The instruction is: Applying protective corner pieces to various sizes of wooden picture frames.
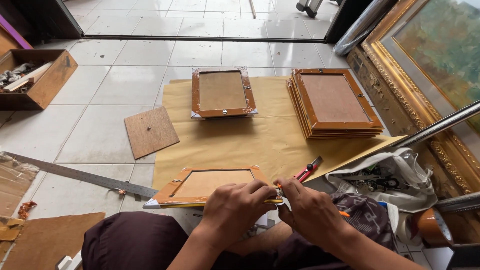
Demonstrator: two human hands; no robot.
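On my lap, I grip a taped frame (212, 186): left hand (235, 207) closed over its near edge, right hand (310, 212) pinching an orange-handled tool at its corner. Two stacks of frames (222, 93) (334, 104) lie backed on brown paper (270, 137); this one, I judge, remains unfinished.

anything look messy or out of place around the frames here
Mostly tidy. One loose brown backing board lies askew on the tiles, off the brown paper sheet. Crumpled tape scraps litter the floor at left. The right frame stack is slightly fanned.
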